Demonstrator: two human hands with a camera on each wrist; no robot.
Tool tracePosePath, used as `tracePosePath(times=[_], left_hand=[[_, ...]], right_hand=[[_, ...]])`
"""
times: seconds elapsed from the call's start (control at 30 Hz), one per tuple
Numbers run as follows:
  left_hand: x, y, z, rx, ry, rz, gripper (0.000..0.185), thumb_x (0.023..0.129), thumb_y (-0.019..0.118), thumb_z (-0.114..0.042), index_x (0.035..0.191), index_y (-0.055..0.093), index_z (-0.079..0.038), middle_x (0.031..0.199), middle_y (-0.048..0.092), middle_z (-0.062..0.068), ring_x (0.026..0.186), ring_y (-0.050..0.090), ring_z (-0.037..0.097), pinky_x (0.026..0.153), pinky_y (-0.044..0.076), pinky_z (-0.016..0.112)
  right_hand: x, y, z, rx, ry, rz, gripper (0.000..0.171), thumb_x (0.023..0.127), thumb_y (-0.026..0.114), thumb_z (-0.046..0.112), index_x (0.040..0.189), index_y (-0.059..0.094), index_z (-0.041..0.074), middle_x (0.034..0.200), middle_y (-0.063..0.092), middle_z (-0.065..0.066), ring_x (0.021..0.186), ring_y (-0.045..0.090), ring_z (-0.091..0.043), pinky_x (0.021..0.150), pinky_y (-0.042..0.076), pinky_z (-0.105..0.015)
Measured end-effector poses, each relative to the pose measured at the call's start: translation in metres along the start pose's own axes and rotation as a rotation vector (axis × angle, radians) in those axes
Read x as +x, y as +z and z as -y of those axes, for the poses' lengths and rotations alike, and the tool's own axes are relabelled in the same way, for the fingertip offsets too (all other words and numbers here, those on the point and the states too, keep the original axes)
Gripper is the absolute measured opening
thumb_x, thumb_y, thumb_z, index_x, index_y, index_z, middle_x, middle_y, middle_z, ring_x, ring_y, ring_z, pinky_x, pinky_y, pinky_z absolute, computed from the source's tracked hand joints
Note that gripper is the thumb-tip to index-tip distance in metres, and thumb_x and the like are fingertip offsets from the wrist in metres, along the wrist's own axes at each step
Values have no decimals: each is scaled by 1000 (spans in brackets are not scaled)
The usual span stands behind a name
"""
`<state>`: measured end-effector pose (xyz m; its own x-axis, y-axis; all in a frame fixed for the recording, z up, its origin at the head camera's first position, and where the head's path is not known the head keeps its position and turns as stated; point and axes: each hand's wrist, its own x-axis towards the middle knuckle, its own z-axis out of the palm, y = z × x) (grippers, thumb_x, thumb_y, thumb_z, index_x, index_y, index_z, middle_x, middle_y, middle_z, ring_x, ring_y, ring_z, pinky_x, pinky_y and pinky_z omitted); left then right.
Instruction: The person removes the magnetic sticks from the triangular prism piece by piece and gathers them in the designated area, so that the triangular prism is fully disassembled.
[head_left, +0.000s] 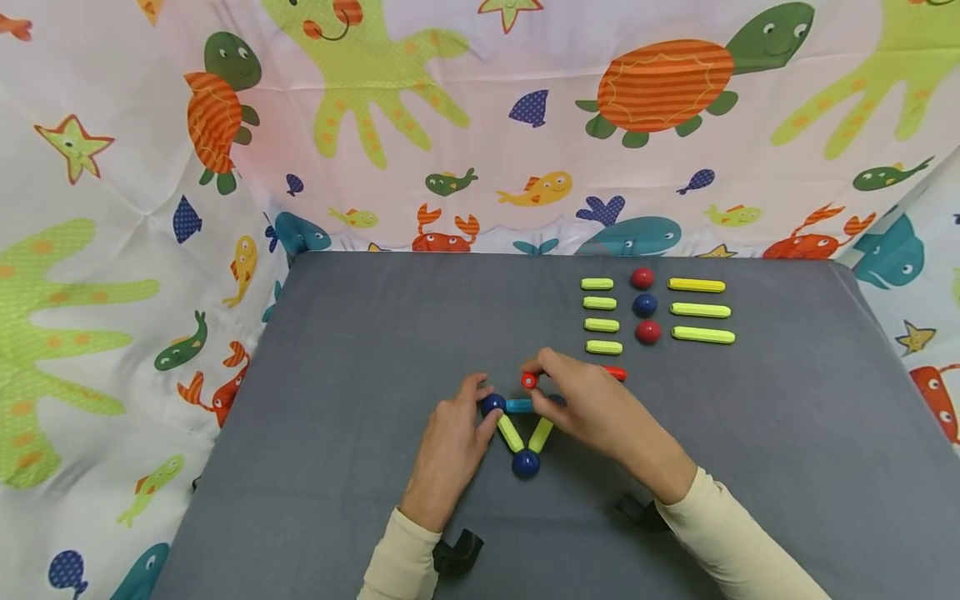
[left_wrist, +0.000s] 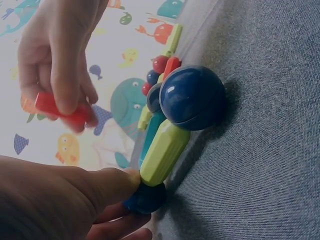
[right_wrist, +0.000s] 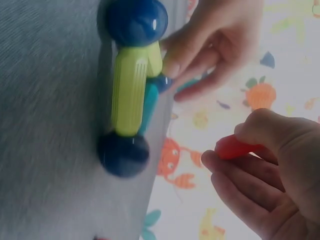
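A triangle of sticks and balls lies on the grey table. Its front corner is a blue ball, joined by two yellow-green sticks to two more blue balls; a light blue stick forms the far side. My left hand holds the far-left blue ball between thumb and fingers. Above the triangle, my right hand pinches a short red stick, one end facing the head camera. That hand partly covers the far-right blue ball in the head view.
Behind my right hand a second red stick shows partly. Farther back lie a column of short yellow-green sticks, red and blue balls, and three longer yellow sticks. A patterned cloth hangs along the table's far edge.
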<state>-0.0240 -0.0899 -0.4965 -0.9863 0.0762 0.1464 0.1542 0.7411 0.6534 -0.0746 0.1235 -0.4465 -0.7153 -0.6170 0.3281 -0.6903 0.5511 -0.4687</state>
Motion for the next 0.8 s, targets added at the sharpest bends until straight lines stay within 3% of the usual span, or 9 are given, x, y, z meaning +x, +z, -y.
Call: tracePosePath(times=[0.33,0.57,0.8], left_hand=[[1,2,-1,11,2,-5,46,97,80,-14,138,61,-3,125,76,10,107,76,28,85,62,45],[0,1,0,28,13,6,28,98,79,-16,126,72,-11,119,77,7,103,76,23,81,62,43],[0,0,-1,39,-5,24,24,100,77,-17,123,75,-12,120,77,6,105,75,23,82,62,43]], right_hand=[[-23,-24,-23,-116,-13,-101,39,88,88,10,123,73,10,109,75,0,96,72,-14,85,63,-38],[-41,-33,-38,-187,34,-102,51,77,94,2,124,75,9,116,73,-7,97,72,-20,84,63,-44],[-58,-34,-52,-241,72,-84,48,78,93,2,120,71,8,103,73,-6,88,70,-19,78,63,-44]])
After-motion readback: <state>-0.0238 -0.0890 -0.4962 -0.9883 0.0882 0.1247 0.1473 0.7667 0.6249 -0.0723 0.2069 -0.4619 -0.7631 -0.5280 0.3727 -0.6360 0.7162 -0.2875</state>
